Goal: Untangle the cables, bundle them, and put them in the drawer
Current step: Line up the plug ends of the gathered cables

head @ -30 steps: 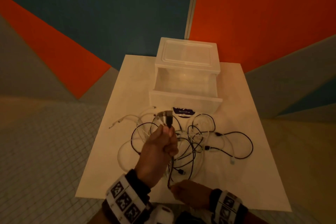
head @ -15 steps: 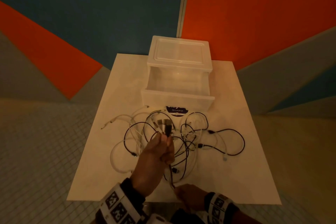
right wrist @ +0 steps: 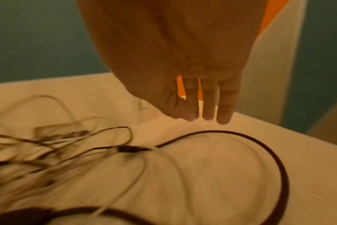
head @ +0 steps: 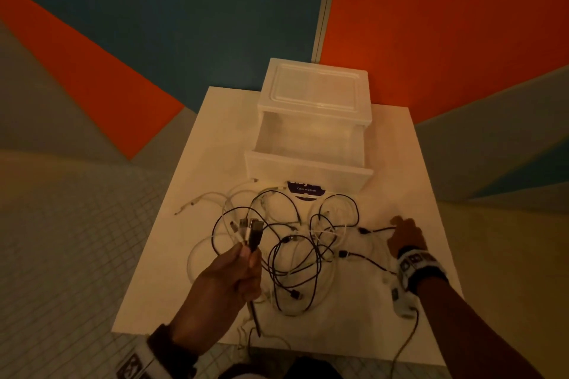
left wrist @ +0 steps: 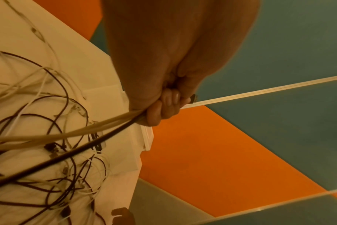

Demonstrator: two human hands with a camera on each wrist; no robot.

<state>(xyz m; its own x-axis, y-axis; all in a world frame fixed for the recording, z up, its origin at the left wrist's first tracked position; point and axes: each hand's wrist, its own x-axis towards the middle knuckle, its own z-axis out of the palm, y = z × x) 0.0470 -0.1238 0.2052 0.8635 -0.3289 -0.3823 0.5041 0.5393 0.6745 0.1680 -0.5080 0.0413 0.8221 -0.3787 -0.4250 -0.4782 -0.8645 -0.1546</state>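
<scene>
- left hand (head: 228, 278) is curled into a fist round a bunch of cable ends. A few plugs (head: 251, 232) stick out the top of it: a chunky black rectangular one, plus a couple of silvery/white ones next to it
- from the left wrist cam you can see the fingers (left wrist: 164, 105) wrapped tight, with pale cords and one thick black cord running out of the bottom of the fist
- right hand (head: 405, 235) is out on the right side of the table, fingers straight and relaxed, not gripping anything. Fingertips (right wrist: 208, 117) point down just over the tabletop, right beside a black cable loop (right wrist: 267, 146); can't tell if they actually touch the table
- the tangle of cables (head: 295, 252) is thin round cords, some glossy black, some white, all looped over each other in the middle of the table, just in front of the drawer
- drawer (head: 308, 163) is frosted see-through plastic, boxy, pulled open, sitting under a matching housing (head: 314, 89) with a ridged flat top. There's a dark label (head: 305, 191) at its front bottom edge
- table (head: 160, 283) is a smooth white matte rectangle
- wall (head: 446, 9) behind is flat angular blocks of orange, teal and grey, and the floor (head: 61, 255) has small square tiles
</scene>
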